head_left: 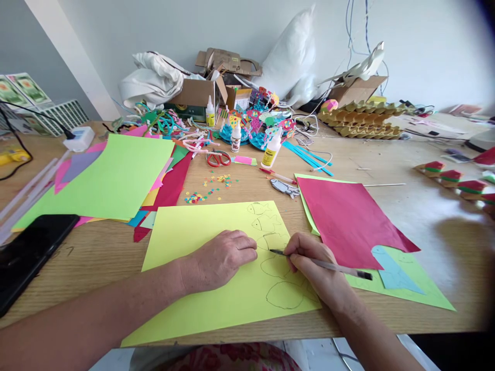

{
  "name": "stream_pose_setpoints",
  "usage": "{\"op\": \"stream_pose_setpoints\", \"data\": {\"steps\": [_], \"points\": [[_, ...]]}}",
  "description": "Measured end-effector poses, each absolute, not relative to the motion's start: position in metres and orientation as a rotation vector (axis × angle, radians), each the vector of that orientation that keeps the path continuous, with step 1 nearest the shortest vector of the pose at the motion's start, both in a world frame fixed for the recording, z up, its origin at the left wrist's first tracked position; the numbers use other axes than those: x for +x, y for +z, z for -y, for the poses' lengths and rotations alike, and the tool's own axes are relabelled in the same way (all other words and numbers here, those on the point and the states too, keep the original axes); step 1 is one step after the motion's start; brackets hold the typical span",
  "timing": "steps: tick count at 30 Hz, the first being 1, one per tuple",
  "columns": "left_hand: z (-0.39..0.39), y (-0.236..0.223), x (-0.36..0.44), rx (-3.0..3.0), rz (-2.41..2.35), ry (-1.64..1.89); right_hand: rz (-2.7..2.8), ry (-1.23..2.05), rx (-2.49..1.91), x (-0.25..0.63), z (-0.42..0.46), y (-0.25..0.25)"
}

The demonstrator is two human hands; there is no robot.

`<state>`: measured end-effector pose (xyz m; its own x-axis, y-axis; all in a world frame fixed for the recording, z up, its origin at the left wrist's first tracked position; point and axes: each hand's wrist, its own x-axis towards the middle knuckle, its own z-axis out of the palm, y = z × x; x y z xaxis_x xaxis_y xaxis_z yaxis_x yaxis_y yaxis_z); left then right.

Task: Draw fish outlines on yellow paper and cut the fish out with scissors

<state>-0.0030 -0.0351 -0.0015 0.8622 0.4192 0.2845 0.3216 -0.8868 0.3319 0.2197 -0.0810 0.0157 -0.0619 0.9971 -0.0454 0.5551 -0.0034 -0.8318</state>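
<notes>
A sheet of yellow paper (197, 299) lies in front of me. Pencil-thin fish outlines (284, 294) run in a column down its right side; the upper ones have gill lines, eyes and tails. My left hand (221, 258) rests flat on the sheet, fingers lying together just left of the drawings, holding nothing. In my right hand (317, 265) is a pen (336, 266) with a clear barrel and black end cap, its tip on or just above the third fish. A small cut-out fish (284, 188) lies beyond the sheet.
Red paper (348, 219) over green sheets sits at right, coloured paper (116, 178) and a black phone (34, 252) at left. Behind are red-handled scissors (218, 158), glue bottles (271, 149), confetti dots (201, 196), blue strips (307, 157) and egg trays (359, 121).
</notes>
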Motion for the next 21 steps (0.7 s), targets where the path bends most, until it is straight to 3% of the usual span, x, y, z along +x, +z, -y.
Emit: {"op": "stream_pose_setpoints", "data": {"steps": [21], "points": [[0.0350, -0.0035, -0.0030, 2.799, -0.545, 0.511, 1.677, 0.964, -1.609, 0.2131, 0.0827, 0.0127]]}}
